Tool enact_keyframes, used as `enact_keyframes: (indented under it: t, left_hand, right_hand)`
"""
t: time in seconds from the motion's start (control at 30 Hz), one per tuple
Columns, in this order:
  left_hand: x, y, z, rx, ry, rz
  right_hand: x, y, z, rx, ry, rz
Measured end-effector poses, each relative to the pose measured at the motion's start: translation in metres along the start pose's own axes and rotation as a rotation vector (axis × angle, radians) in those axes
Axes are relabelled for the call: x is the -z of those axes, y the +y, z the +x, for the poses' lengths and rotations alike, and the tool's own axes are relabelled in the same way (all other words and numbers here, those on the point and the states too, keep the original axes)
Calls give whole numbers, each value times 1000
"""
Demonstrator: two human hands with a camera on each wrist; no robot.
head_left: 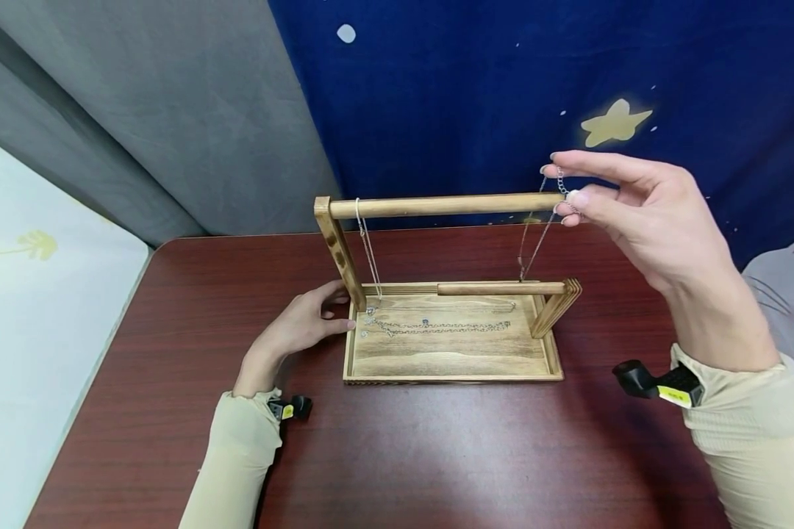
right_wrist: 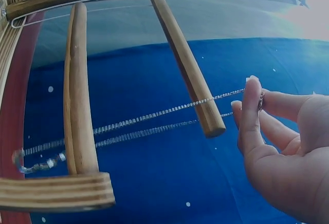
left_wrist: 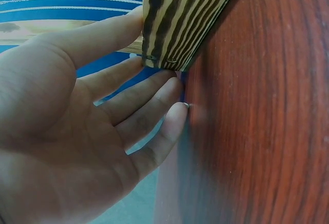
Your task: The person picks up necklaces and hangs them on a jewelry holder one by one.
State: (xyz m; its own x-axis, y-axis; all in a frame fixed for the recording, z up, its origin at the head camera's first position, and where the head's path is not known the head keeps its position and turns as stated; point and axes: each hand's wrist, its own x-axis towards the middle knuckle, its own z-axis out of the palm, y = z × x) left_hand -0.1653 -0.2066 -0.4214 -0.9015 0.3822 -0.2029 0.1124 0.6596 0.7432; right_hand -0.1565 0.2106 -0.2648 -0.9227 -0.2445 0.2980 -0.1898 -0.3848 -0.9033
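Note:
A wooden stand with a shallow tray (head_left: pixel 450 364) has an upper bar (head_left: pixel 437 206) and a shorter lower bar (head_left: pixel 503 289). The right hand (head_left: pixel 662 220) pinches the end of a silver necklace (right_wrist: pixel 149 116) at the upper bar's free right end; the chain's two strands hang on either side of that bar, loop downward. My left hand (head_left: pixel 304 319) holds the stand's left post (left_wrist: pixel 177 18) near its base, thumb on one side and fingers on the other. Another thin necklace (head_left: pixel 370 253) hangs near the left end of the upper bar.
Chains (head_left: pixel 450 328) and small pendants lie on the tray floor. The stand is on a dark red wooden table (head_left: pixel 437 448). Behind it hang a grey curtain (head_left: pixel 192 110) and a blue one (head_left: pixel 437 95) with stars and a cat figure.

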Motion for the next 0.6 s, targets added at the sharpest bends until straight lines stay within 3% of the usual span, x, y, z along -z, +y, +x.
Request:
enact_keyframes:
  t: [0.6]
  left_hand:
    - [2, 1, 1, -2, 2, 3]
  right_hand:
    - [-26, 10, 11, -9, -34, -8]
